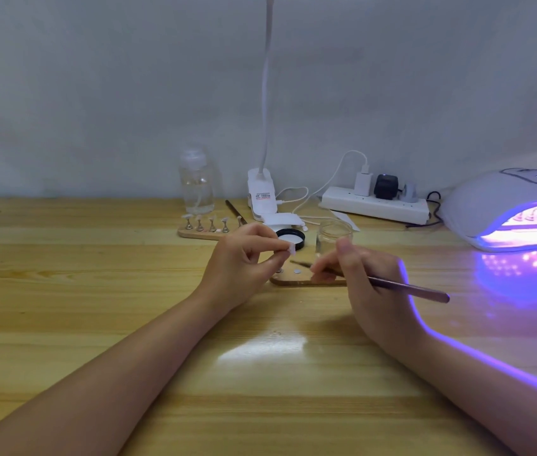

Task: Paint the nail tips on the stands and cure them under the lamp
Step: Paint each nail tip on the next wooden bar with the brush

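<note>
Two hands over the near board, one nail tip lifted, one brush in use.

The left hand (pixel 244 258) pinches a nail tip (pixel 291 249) on its stand just above the near board (pixel 296 278); the right hand (pixel 364 274) grips a brush (pixel 408 287), bristles pointing at the tip. The far board (pixel 194 232) carries five stands (pixel 212 223). A second brush (pixel 234 210) lies behind it. The lit lamp (pixel 503 209) at right holds stands, count unclear. One open jar (pixel 333 236), one lid (pixel 290 239), one bottle (pixel 196 184).

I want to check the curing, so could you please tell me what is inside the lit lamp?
Inside the lamp, a few stands with nail tips show under the glow; its hood hides anything deeper.
</note>
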{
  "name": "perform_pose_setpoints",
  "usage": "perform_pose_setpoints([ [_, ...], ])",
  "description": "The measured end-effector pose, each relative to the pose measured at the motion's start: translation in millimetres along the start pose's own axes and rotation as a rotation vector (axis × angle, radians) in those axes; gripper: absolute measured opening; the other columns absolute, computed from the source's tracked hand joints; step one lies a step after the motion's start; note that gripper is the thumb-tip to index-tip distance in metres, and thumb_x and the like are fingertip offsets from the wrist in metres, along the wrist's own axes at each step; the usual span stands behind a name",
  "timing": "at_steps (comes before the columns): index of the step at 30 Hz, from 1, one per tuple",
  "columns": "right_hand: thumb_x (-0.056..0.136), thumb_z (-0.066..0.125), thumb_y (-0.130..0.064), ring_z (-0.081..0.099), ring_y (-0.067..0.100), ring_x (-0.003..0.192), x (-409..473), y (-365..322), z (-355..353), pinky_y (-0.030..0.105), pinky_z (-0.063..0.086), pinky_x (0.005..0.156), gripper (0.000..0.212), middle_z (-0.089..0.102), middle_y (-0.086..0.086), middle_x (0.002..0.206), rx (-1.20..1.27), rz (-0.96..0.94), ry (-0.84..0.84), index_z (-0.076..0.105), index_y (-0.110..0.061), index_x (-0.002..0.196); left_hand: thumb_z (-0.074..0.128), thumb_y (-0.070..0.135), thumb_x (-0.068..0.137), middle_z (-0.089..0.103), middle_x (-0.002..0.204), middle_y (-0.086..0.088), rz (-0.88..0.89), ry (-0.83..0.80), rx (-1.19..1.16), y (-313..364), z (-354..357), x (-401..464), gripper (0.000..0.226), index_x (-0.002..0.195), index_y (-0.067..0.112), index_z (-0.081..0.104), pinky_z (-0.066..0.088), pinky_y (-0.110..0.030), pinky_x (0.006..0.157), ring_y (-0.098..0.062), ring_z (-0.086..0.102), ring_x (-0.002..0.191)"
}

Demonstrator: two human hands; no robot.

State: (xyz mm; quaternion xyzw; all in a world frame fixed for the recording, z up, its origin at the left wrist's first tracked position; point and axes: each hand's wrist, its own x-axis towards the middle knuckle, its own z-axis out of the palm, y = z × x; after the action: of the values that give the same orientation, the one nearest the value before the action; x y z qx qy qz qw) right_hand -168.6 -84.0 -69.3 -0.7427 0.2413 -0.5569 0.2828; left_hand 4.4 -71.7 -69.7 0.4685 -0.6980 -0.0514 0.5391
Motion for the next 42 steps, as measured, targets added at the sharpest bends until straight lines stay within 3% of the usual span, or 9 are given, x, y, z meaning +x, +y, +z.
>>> perform_pose_setpoints([
  [3,0.089,0.034,-0.041,0.063,0.006,0.068,1.5,0.5,-1.0,0.023,0.051,0.065,0.04,0.067,-0.008,0.071,-0.071,-0.028,0.003,0.067,-0.024,0.075,0.072,0.004,0.075,0.058,0.075,0.01,-0.016,0.001,-0.003,0.2,0.5,-0.4,0.018,0.087,0.017,0.072,0.026,-0.008,0.049,-0.004,0.034,0.043],
  [7,0.085,0.036,-0.048,0.065,0.004,0.061,0.1,2.8,-0.6,0.021,0.052,0.063,0.044,0.067,-0.004,0.06,0.006,0.05,0.007,0.067,-0.024,0.066,0.072,0.003,0.075,0.058,0.073,0.008,-0.016,0.003,-0.003,1.4,1.1,-1.0,0.021,0.086,0.021,0.071,0.026,-0.008,0.049,-0.005,0.031,0.043],
  [10,0.089,0.035,-0.042,0.063,0.001,0.067,1.1,2.3,-1.0,0.019,0.05,0.064,0.038,0.066,-0.012,0.066,-0.07,-0.043,0.011,0.065,-0.028,0.073,0.072,0.002,0.074,0.059,0.074,0.005,-0.011,0.012,0.004,2.7,0.4,-1.3,0.025,0.088,0.023,0.07,0.028,-0.009,0.049,-0.007,0.033,0.043],
  [14,0.086,0.035,-0.049,0.065,0.003,0.061,0.5,4.5,-0.9,0.023,0.053,0.062,0.044,0.066,-0.007,0.06,-0.015,0.038,0.009,0.067,-0.026,0.065,0.072,0.001,0.074,0.06,0.074,0.006,-0.018,0.004,-0.002,4.0,-0.6,-1.8,0.027,0.091,0.022,0.069,0.028,-0.012,0.047,-0.006,0.033,0.044],
  [26,0.09,0.033,-0.041,0.064,0.001,0.069,2.6,4.1,-0.7,0.023,0.051,0.066,0.038,0.065,-0.014,0.07,-0.115,-0.068,-0.011,0.065,-0.025,0.075,0.073,0.001,0.073,0.057,0.073,0.012,-0.017,0.017,0.003,4.4,-0.6,-1.1,0.028,0.091,0.021,0.069,0.029,-0.01,0.049,-0.008,0.032,0.043],
  [29,0.087,0.035,-0.045,0.065,0.002,0.063,1.5,3.4,-0.1,0.022,0.053,0.063,0.04,0.066,-0.012,0.062,-0.046,0.016,-0.017,0.065,-0.027,0.068,0.073,0.001,0.073,0.056,0.072,0.012,-0.033,0.022,0.001,5.7,-0.6,-1.1,0.028,0.09,0.022,0.068,0.03,-0.017,0.048,-0.006,0.033,0.042],
  [33,0.091,0.034,-0.036,0.062,-0.003,0.069,1.6,1.3,-0.3,0.016,0.048,0.066,0.038,0.064,-0.017,0.071,-0.097,-0.089,-0.001,0.065,-0.022,0.075,0.072,0.001,0.073,0.056,0.073,0.009,-0.049,0.021,-0.004,6.5,-1.2,-1.7,0.024,0.09,0.018,0.069,0.03,-0.019,0.049,-0.004,0.036,0.043],
  [38,0.09,0.034,-0.036,0.063,0.002,0.064,1.1,1.1,-1.1,0.034,0.051,0.07,0.047,0.065,-0.011,0.063,-0.122,-0.08,0.007,0.069,-0.015,0.068,0.072,0.002,0.073,0.055,0.072,0.007,-0.057,0.015,-0.048,9.4,-1.2,-1.9,0.019,0.09,0.011,0.071,0.029,-0.022,0.048,-0.002,0.036,0.041],
  [42,0.091,0.035,-0.035,0.062,0.0,0.071,2.4,0.4,-1.0,0.026,0.049,0.071,0.042,0.063,-0.019,0.071,-0.173,-0.128,0.021,0.069,-0.017,0.075,0.072,0.002,0.073,0.056,0.073,0.008,-0.061,0.018,-0.071,9.3,-1.6,-1.5,0.022,0.093,0.011,0.07,0.027,-0.031,0.048,-0.003,0.032,0.041],
])
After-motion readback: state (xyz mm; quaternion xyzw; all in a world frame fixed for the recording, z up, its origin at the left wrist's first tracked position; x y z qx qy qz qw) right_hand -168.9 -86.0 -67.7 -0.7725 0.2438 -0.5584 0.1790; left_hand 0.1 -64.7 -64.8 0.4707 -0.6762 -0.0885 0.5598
